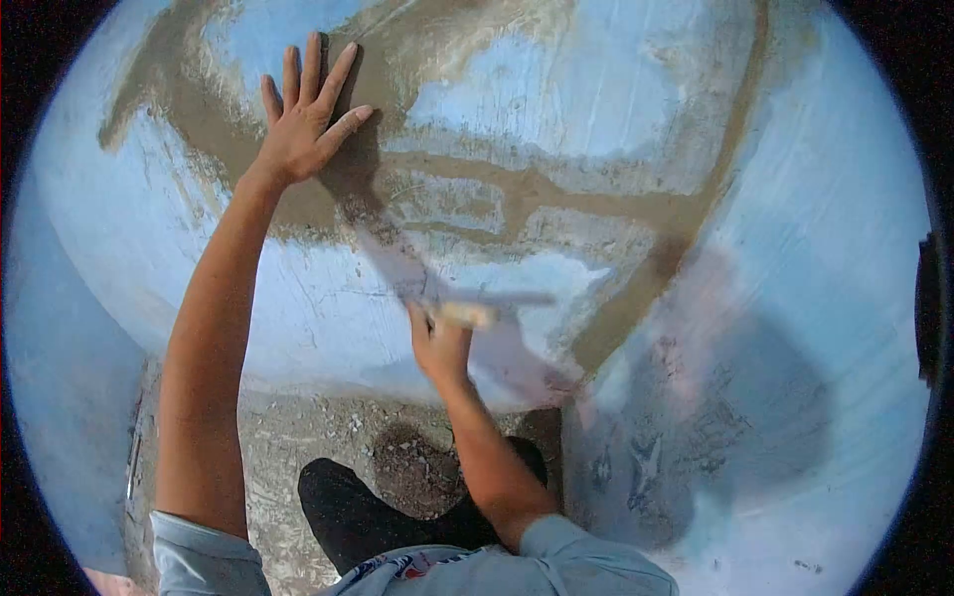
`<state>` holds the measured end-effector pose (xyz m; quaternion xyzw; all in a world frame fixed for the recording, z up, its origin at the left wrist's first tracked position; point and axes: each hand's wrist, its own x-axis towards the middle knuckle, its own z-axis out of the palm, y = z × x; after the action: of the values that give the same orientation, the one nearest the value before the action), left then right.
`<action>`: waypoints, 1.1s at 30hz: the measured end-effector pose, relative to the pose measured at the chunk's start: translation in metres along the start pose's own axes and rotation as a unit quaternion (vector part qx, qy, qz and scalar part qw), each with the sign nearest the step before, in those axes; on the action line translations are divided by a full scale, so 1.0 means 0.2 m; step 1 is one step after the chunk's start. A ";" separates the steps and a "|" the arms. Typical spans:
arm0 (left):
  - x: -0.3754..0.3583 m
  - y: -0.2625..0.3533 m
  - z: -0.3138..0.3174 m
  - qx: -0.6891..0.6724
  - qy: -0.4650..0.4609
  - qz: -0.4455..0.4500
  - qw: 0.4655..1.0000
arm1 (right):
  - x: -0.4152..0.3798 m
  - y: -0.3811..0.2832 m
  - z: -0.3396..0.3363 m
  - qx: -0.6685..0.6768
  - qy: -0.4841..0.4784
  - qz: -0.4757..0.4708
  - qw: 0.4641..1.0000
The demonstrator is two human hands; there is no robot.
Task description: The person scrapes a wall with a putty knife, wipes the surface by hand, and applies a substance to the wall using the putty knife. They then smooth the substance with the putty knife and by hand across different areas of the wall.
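Note:
My left hand (306, 129) lies with its fingers spread against a grey-brown plaster patch (224, 149) on the pale blue wall (308, 308). Lower down and to the right, my right hand (441, 348) is closed around the light wooden handle of a trowel (467, 315). The trowel's thin grey blade shows almost edge-on in front of the wall and is smeared by motion. Above it, bands of the same grey-brown plaster (616, 206) cross the blue surface and join a long slanting strip at the right.
Rough ground (288, 427) with small rubble lies at the wall's foot, where my dark-clad legs (348, 507) are. Another blue surface (745, 397) with scuffed, pinkish marks rises on the right, and a blue surface (70, 397) stands at the left.

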<state>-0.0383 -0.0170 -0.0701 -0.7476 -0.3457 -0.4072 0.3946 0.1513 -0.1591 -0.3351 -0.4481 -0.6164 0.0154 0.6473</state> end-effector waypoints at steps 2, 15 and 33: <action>-0.01 0.06 0.02 0.007 0.011 -0.031 0.999 | -0.50 0.16 -0.05 0.007 -0.129 0.040 0.991; -0.41 0.91 0.24 -0.105 -0.191 0.244 0.945 | -1.32 0.00 -0.47 0.028 -0.391 0.228 0.891; -1.44 1.35 -0.39 -0.644 -0.441 -0.474 0.408 | -0.84 -0.06 -0.74 -0.175 -0.151 0.098 0.968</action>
<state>0.0374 -0.2618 -0.3803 -0.5752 -0.4069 -0.2465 -0.6655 0.2250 -0.3467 -0.4362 -0.6048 -0.6532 0.0380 0.4540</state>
